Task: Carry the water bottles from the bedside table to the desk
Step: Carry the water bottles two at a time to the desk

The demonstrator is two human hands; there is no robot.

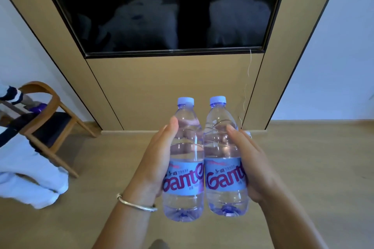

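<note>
Two clear water bottles with pale blue caps and blue labels are held upright side by side in front of me, above the floor. My left hand (155, 159) grips the left bottle (183, 204) around its middle; a silver bangle sits on that wrist. My right hand (253, 166) grips the right bottle (224, 198) the same way. The bottles touch each other along their sides. Neither the bedside table nor the desk is in view.
Straight ahead stands a tan wall panel (172, 87) with a dark television screen (162, 6). A wooden chair (50, 121) draped with clothes is at the left, with white bedding (30, 172) below it. Light wooden floor (313, 168) stretches to the right.
</note>
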